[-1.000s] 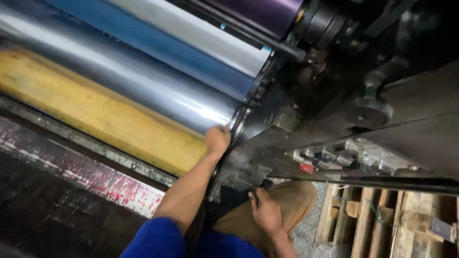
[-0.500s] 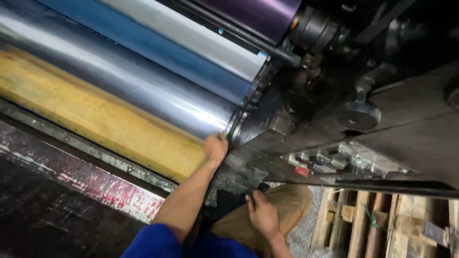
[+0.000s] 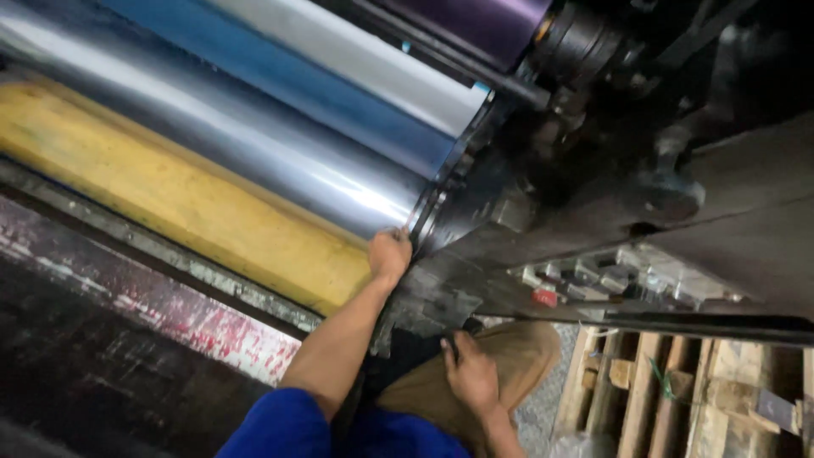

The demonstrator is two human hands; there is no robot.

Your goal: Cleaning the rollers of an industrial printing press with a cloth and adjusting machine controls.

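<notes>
With the left hand (image 3: pixel 390 254) clenched at the steel roller's (image 3: pixel 254 153) end, at four o'clock, keep fingers off the nip; the right hand (image 3: pixel 471 373) lies released on the thigh.

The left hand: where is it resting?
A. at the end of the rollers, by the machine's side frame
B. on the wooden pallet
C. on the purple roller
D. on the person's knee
A: the left hand grips the end of the yellow roller, beside the dark side frame.
</notes>
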